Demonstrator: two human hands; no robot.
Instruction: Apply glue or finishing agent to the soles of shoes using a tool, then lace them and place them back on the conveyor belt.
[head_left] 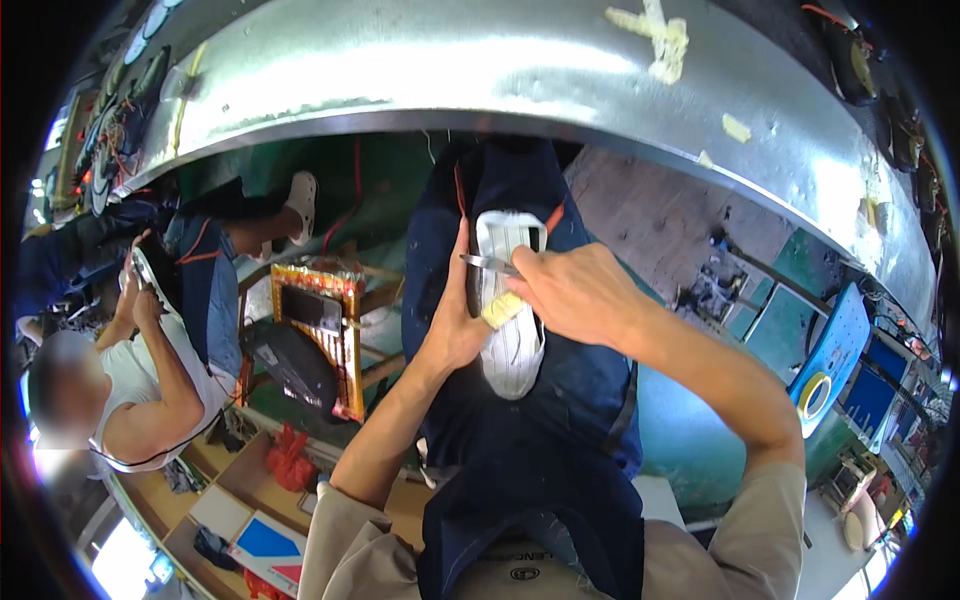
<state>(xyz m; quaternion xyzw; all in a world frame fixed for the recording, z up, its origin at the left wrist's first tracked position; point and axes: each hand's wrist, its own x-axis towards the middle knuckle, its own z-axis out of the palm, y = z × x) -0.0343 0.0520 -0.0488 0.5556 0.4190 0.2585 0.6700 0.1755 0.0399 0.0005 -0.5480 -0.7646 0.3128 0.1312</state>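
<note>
The right hand [575, 292] pinches a slim metal blade [484, 263] across a pale striped shoe [512, 365], while the left hand [455, 332] — its thumb wrapped in yellow tape [502, 310] — grips the shoe's left side. The shoe lies lengthwise over the dark blue apron [520, 445] on the person's lap, just below a metal bench [400, 85] — a seated co-worker [165, 385] is off to the left.

The shoe [513, 365] is between the left hand [458, 330] and right hand [578, 292].
</note>
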